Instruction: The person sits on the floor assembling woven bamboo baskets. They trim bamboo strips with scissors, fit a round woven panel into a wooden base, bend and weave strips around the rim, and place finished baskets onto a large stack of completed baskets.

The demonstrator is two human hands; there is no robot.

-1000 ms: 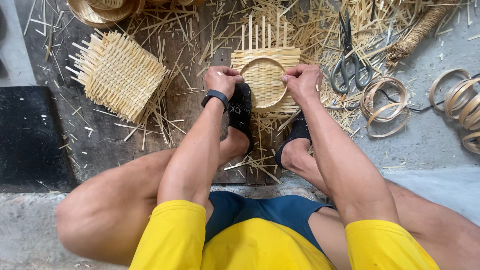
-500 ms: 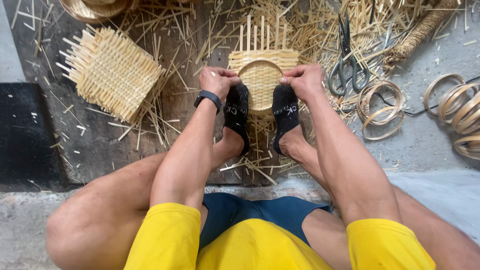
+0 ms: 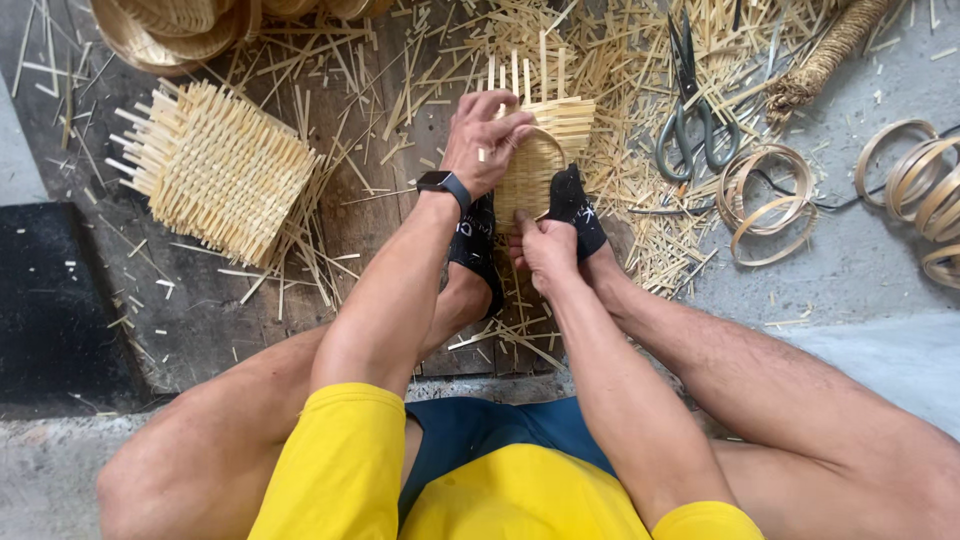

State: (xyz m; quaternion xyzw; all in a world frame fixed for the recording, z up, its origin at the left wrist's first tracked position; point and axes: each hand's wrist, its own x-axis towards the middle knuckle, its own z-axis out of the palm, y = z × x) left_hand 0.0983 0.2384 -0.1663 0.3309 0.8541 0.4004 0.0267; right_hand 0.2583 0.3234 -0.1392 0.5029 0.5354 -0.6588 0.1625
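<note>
A small half-woven bamboo basket (image 3: 540,150) stands tilted between my two feet in black sandals, its loose strips sticking up at the far side. My left hand (image 3: 485,135), with a black watch on the wrist, grips the basket's left rim from above. My right hand (image 3: 543,250) holds the basket's near lower edge, fingers closed against it.
A flat woven bamboo mat (image 3: 215,170) lies to the left. Scissors (image 3: 690,110) lie among loose bamboo strips to the right, with coiled bamboo bands (image 3: 765,200) and more coils (image 3: 915,190) farther right. Stacked woven baskets (image 3: 175,25) sit at the top left.
The basket has been tipped up from lying flat. My left hand moved up onto its rim, and my right hand dropped from the right rim to the near lower edge.
</note>
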